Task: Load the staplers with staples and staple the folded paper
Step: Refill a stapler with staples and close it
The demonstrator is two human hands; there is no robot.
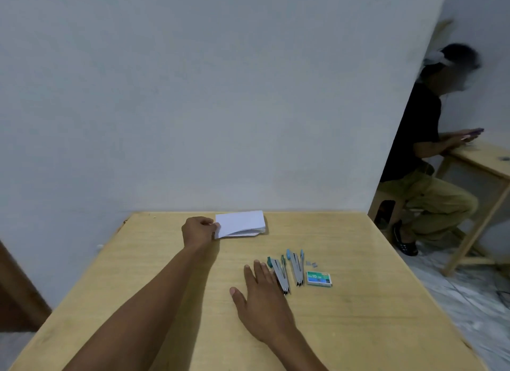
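Note:
A stack of folded white paper [240, 223] lies at the far edge of the wooden table [165, 274]. My left hand [199, 231] pinches its left edge. Two grey staplers with teal ends lie side by side in the middle: one [280, 274] on the left, the other [296, 267] on the right. My right hand [260, 296] rests flat on the table with straight fingers, its fingertips next to the left stapler. A green and white staple box [319, 278] sits right of the staplers. A few loose staple strips [313, 264] lie just behind the box.
A white wall stands directly behind the table. At the right, a person [430, 155] sits on a stool at another wooden table [480, 160]. The floor at the right is marbled grey.

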